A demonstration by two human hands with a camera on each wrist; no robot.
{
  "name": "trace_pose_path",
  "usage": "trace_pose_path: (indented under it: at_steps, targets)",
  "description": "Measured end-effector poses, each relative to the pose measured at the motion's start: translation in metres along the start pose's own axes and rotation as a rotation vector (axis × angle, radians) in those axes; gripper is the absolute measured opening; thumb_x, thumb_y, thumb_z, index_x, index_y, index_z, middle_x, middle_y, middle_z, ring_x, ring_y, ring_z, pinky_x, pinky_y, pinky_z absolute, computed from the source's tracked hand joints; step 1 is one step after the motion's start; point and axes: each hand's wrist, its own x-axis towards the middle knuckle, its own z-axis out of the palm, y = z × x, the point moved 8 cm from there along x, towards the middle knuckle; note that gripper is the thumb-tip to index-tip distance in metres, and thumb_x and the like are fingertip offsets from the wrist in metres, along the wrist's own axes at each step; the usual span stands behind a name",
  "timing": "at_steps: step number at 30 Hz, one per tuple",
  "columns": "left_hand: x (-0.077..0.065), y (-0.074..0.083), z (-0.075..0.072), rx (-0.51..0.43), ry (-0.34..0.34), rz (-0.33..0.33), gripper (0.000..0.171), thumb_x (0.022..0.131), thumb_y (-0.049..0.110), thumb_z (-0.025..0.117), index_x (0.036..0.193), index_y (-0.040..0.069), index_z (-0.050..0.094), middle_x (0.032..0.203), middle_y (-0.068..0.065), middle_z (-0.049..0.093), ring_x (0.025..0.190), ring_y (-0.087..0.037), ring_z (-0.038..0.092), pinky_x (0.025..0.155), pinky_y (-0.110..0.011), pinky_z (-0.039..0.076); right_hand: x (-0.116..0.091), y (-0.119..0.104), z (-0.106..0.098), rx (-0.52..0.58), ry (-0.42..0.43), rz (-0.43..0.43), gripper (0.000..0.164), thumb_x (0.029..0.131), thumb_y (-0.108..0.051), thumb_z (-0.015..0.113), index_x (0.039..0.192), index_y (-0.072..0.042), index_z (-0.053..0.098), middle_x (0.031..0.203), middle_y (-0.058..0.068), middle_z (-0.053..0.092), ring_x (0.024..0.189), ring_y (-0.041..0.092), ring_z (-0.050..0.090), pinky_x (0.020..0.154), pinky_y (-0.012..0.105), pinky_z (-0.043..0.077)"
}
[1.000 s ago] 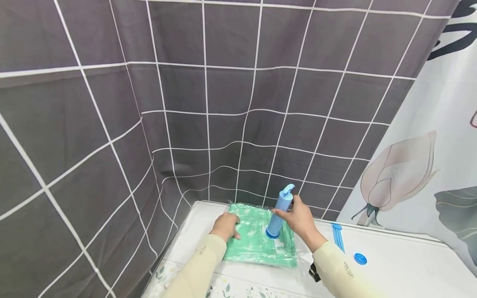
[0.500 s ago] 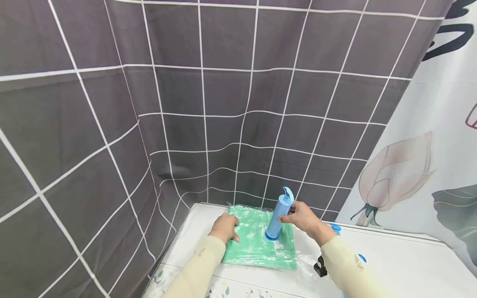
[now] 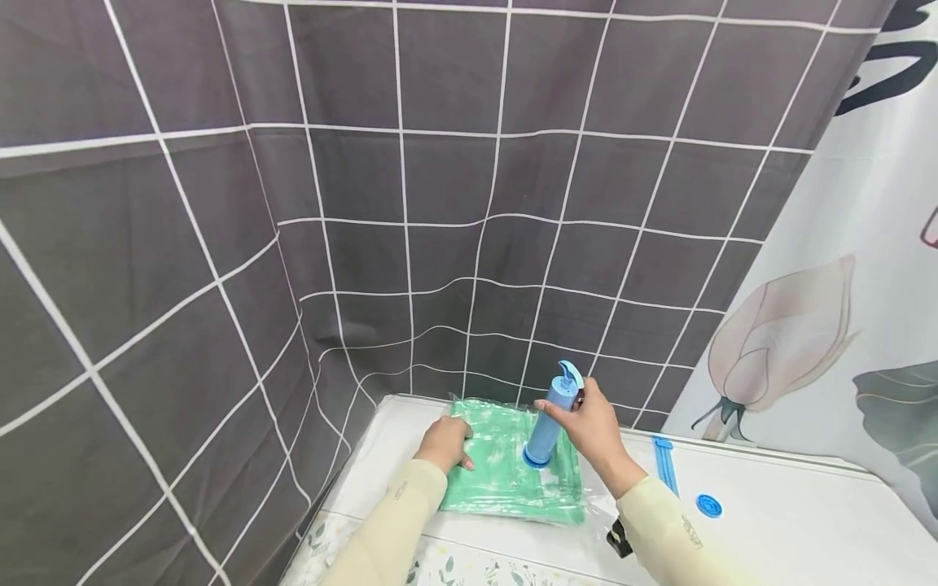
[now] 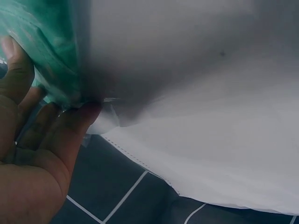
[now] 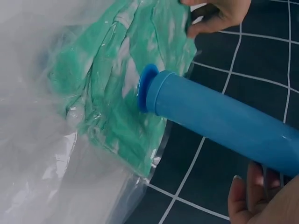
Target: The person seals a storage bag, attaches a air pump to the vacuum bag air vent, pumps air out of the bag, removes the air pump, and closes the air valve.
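Note:
A clear vacuum storage bag [image 3: 506, 496] with folded green fabric inside lies flat on the white surface. A light-blue hand pump [image 3: 550, 435] stands tilted on the bag's right part, its blue flared base against the bag and its curved handle on top. My right hand [image 3: 595, 427] grips the pump's upper barrel, thumb in front and fingers behind; its fingertips [image 5: 254, 186] show beside the barrel in the right wrist view. My left hand [image 3: 443, 443] holds the bag's left edge; in the left wrist view the thumb [image 4: 18, 65] lies over the green side and the fingers curl at the edge.
On the white table [image 3: 777, 533], right of the bag, lie a round blue cap [image 3: 708, 505] and a blue strip [image 3: 665, 464]. A dark grid-patterned curtain [image 3: 440, 179] hangs behind and to the left. A floral cloth [image 3: 476, 561] lies along the front.
My right hand shifted right and lower on the pump, then came back up to the barrel's top. The pump's handle has turned. My left hand stays at the bag's edge.

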Motion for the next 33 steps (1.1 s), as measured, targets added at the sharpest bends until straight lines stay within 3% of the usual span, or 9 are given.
trace_pose_path:
  at_steps: [2, 6, 10, 12, 14, 18, 23, 28, 33]
  targets:
    - [-0.001, 0.001, 0.0, -0.001, -0.006, 0.0, 0.067, 0.068, 0.019, 0.099, 0.13, 0.0, 0.082, 0.137, -0.021, 0.082, 0.135, -0.047, 0.075, 0.122, -0.06, 0.059, 0.001, 0.0, 0.0, -0.035, 0.014, -0.012, 0.067, 0.099, -0.044, 0.09, 0.137, 0.001, 0.057, 0.106, 0.016, 0.071, 0.09, 0.025, 0.063, 0.072, 0.032, 0.05]
    - [-0.004, 0.003, 0.0, 0.014, -0.004, 0.015, 0.067, 0.069, 0.02, 0.1, 0.131, 0.001, 0.082, 0.138, -0.02, 0.081, 0.136, -0.046, 0.074, 0.123, -0.059, 0.059, 0.004, 0.003, 0.001, -0.046, -0.026, -0.054, 0.063, 0.102, -0.039, 0.087, 0.142, 0.002, 0.06, 0.12, 0.024, 0.078, 0.105, 0.034, 0.076, 0.085, 0.045, 0.065]
    - [-0.004, 0.001, -0.003, 0.015, 0.002, 0.013, 0.068, 0.068, 0.02, 0.101, 0.131, 0.001, 0.082, 0.139, -0.021, 0.081, 0.137, -0.047, 0.073, 0.123, -0.059, 0.058, 0.01, 0.004, 0.005, 0.05, -0.151, -0.102, 0.065, 0.106, -0.031, 0.084, 0.153, 0.005, 0.058, 0.139, 0.028, 0.076, 0.129, 0.043, 0.077, 0.106, 0.055, 0.068]
    - [-0.002, 0.001, -0.006, 0.013, 0.007, 0.014, 0.069, 0.067, 0.02, 0.101, 0.13, 0.0, 0.082, 0.137, -0.022, 0.081, 0.135, -0.047, 0.074, 0.122, -0.061, 0.058, 0.012, 0.004, 0.008, 0.113, -0.22, -0.126, 0.062, 0.107, -0.027, 0.081, 0.154, 0.006, 0.058, 0.143, 0.028, 0.074, 0.133, 0.044, 0.075, 0.109, 0.055, 0.067]
    - [0.008, -0.007, 0.001, 0.044, 0.022, 0.037, 0.071, 0.066, 0.025, 0.102, 0.131, 0.003, 0.082, 0.136, -0.02, 0.082, 0.133, -0.045, 0.075, 0.12, -0.058, 0.061, 0.014, 0.002, 0.011, 0.162, -0.276, -0.156, 0.056, 0.108, -0.022, 0.079, 0.153, 0.007, 0.059, 0.143, 0.027, 0.074, 0.135, 0.044, 0.075, 0.112, 0.054, 0.067]
    - [0.009, -0.006, -0.001, 0.026, 0.029, 0.026, 0.071, 0.065, 0.023, 0.1, 0.13, 0.002, 0.082, 0.135, -0.021, 0.082, 0.131, -0.045, 0.076, 0.12, -0.059, 0.061, 0.016, 0.002, 0.016, 0.226, -0.333, -0.174, 0.052, 0.107, -0.015, 0.075, 0.151, 0.007, 0.058, 0.142, 0.027, 0.075, 0.136, 0.043, 0.074, 0.113, 0.052, 0.066]
    - [-0.004, 0.002, -0.004, -0.067, 0.013, -0.031, 0.068, 0.067, 0.015, 0.097, 0.129, -0.005, 0.08, 0.137, -0.027, 0.08, 0.135, -0.052, 0.072, 0.123, -0.064, 0.057, 0.015, 0.01, 0.021, 0.253, -0.29, -0.09, 0.07, 0.105, -0.017, 0.078, 0.162, 0.007, 0.044, 0.151, 0.031, 0.069, 0.142, 0.047, 0.07, 0.117, 0.056, 0.063]
    - [-0.004, -0.001, 0.001, -0.063, 0.029, -0.042, 0.068, 0.065, 0.015, 0.097, 0.129, -0.004, 0.081, 0.136, -0.027, 0.08, 0.134, -0.051, 0.073, 0.122, -0.063, 0.058, 0.01, 0.012, 0.022, 0.053, -0.151, -0.027, 0.094, 0.097, -0.038, 0.093, 0.163, 0.003, 0.04, 0.149, 0.03, 0.068, 0.135, 0.046, 0.073, 0.109, 0.061, 0.065]
    - [-0.003, 0.0, 0.0, -0.056, 0.035, -0.049, 0.069, 0.065, 0.015, 0.097, 0.13, -0.002, 0.081, 0.137, -0.025, 0.08, 0.133, -0.049, 0.074, 0.122, -0.061, 0.059, 0.002, 0.012, 0.025, -0.082, -0.079, -0.017, 0.082, 0.094, -0.038, 0.095, 0.147, 0.007, 0.052, 0.132, 0.032, 0.075, 0.117, 0.044, 0.078, 0.096, 0.059, 0.068]
